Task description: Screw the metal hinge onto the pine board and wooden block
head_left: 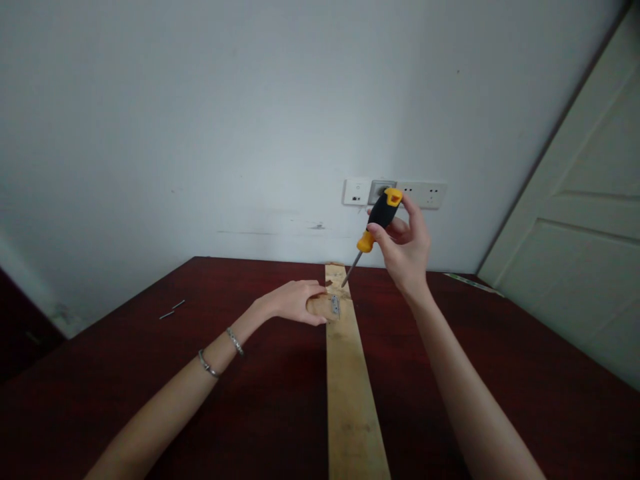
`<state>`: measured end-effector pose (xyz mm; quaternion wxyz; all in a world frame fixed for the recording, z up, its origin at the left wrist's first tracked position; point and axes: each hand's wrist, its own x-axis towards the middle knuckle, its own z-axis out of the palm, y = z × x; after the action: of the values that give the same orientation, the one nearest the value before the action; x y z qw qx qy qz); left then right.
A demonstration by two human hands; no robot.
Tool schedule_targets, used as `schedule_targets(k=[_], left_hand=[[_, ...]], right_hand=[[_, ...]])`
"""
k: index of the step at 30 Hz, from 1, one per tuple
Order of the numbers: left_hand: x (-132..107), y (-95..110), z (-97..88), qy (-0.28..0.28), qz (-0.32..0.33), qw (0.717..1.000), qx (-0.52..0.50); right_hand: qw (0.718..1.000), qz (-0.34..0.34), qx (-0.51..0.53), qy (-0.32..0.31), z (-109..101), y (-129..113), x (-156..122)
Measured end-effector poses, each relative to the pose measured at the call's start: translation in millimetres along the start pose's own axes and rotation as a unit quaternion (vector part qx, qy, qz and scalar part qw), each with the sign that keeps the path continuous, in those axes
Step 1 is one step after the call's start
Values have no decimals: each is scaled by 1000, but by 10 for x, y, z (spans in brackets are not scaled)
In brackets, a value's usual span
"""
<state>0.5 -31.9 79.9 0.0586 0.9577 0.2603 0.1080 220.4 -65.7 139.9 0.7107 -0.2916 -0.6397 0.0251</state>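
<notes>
Over the long pale wooden plank (350, 387), my right hand (407, 250) pinches a black-and-yellow-handled screwdriver (383, 212), tip down, while my left hand (293, 300) clasps a tan wooden piece (319, 307) bearing a grey metal plate (335, 305).

Dark red tabletop (270, 413) under 1 wooden plank (350, 387), 2 metal fasteners (167, 315)

From my remote post I see the right hand (407, 250) gripping a screwdriver (384, 212), its shaft slanting below those fingers toward a plank (350, 373); I can't tell if it touches. The left hand (295, 300) curls around a wood piece (318, 307), a metal plate (335, 305) just right of its fingertips. Two metal pins (167, 315) lie well left of those fingers.
</notes>
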Motion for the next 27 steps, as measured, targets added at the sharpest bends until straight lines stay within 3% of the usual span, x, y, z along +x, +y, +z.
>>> schedule_targets(k=[7,27], left_hand=[[19,7,71,11,18,1000,5],[-1,-45,50,16,1,1000,5]], right_hand=[[999,19,42,-19,145,56,-82],[998,50,29,-37,221,152,-150]])
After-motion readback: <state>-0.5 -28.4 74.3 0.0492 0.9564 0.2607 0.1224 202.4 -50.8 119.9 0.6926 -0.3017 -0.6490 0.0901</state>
